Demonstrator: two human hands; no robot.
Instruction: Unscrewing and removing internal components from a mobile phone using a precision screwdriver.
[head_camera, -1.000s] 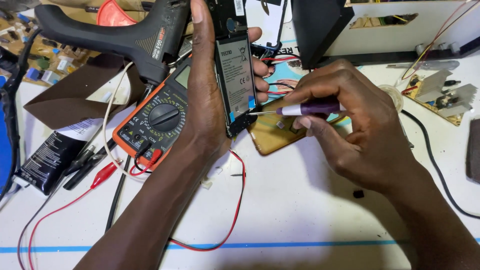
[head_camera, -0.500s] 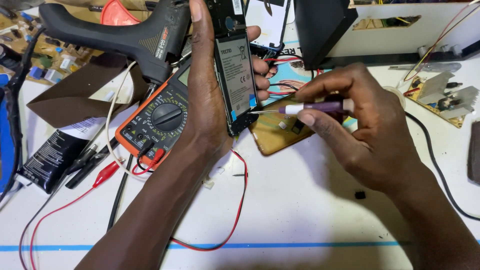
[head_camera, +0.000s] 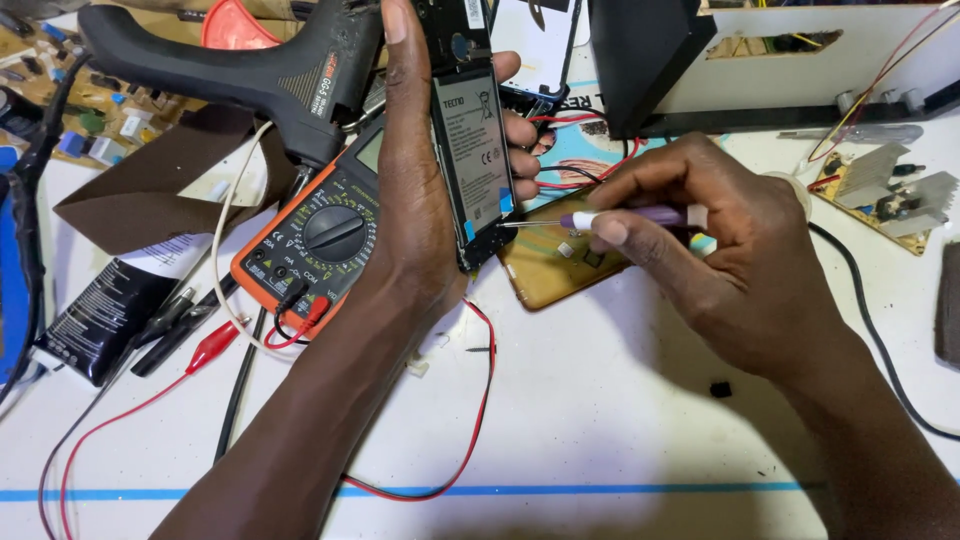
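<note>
My left hand (head_camera: 415, 190) holds an opened black phone (head_camera: 470, 140) upright on its edge, battery side facing right. My right hand (head_camera: 715, 250) pinches a small purple-handled screwdriver (head_camera: 625, 217). Its metal tip touches the lower edge of the phone, near a blue tab. Under the tool lies a gold phone back cover (head_camera: 560, 265) on the white table (head_camera: 600, 420).
An orange multimeter (head_camera: 315, 240) with red and black leads sits left of my wrist. A black glue gun (head_camera: 230, 70) lies behind it. Circuit boards at far left and at right (head_camera: 885, 195), a black box (head_camera: 650, 55), a brown card flap and loose cables surround the spot.
My right hand has shifted slightly up and right with the screwdriver, its tip staying at the phone's lower edge. The left hand keeps the phone in nearly the same place.
</note>
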